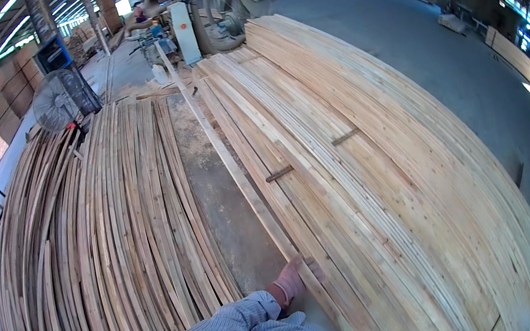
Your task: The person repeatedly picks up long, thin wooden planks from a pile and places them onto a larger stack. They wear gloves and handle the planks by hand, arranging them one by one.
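My left hand (pixel 291 279), coming out of a striped blue sleeve, grips the near end of a long thin wooden slat (pixel 229 164). The slat runs away from me along a dusty concrete strip (pixel 215 202), between two big stacks, toward a woodworking machine (pixel 220 14) at the far end. A wide stack of long pale boards (pixel 379 167) lies to the right of the hand. On the left lies a pile of thin curved strips (pixel 110 249). My right hand is out of the picture.
A standing fan (pixel 54 103) is at the far left of the strip pile. A white and blue machine (pixel 183 31) stands beside the big one. Stacked boards line the left wall. Grey concrete floor (pixel 476 78) stretches to the right. Two short wood pieces (pixel 310 157) lie across the boards.
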Demonstrator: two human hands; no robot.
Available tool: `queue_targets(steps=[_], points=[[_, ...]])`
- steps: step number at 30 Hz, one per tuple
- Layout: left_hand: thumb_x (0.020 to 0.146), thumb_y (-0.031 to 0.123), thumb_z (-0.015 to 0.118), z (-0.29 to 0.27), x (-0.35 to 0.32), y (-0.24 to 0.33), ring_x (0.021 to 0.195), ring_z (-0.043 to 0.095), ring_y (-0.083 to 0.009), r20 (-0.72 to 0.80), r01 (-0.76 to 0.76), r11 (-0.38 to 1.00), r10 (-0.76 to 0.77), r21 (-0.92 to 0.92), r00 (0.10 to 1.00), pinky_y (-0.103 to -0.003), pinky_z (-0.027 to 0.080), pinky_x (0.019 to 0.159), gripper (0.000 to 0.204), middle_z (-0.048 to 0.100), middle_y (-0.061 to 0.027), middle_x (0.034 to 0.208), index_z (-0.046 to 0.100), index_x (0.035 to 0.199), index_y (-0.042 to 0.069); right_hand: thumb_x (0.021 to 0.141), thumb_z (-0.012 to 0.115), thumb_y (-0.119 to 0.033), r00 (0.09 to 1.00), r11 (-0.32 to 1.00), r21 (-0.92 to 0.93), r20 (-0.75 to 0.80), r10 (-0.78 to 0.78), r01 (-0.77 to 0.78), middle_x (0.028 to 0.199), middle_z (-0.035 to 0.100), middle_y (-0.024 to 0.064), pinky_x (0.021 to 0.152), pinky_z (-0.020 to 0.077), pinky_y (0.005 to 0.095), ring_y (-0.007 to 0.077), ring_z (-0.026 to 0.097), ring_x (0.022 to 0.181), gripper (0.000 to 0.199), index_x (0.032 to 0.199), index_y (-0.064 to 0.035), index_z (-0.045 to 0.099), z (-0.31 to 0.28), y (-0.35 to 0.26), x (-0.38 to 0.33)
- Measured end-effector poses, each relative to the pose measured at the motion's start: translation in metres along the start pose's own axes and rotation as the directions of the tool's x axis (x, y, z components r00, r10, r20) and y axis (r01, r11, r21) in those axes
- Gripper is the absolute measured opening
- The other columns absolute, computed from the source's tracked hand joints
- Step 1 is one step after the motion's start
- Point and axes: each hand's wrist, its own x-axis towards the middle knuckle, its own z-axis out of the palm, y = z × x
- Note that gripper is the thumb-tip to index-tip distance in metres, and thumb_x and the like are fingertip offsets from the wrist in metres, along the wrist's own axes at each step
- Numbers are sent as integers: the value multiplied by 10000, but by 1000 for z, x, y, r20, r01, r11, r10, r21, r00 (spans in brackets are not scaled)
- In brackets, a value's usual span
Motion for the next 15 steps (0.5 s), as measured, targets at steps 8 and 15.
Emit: queue_targets(steps=[8,15], points=[[848,410,673,140,-54,-29,883,546,-312,-231,-70,981,112,181,966,-505,450,906,368,524,-76,849,532,916,76,912,499,-525,968,953,-201,-155,199,-228,1200,585,177,894,477,428,313,601,1090,571,1218,-52,591,-110,-86,-72],[866,537,637,143,-14,79,952,626,-358,88,-114,985,104,126,991,-555,450,987,660,641,-130,991,552,1211,-19,882,527,-570,908,899,-230,-291,303,-373,1046,653,178,856,491,432,327,645,994,573,1102,-60,667,-179,-113,-160]])
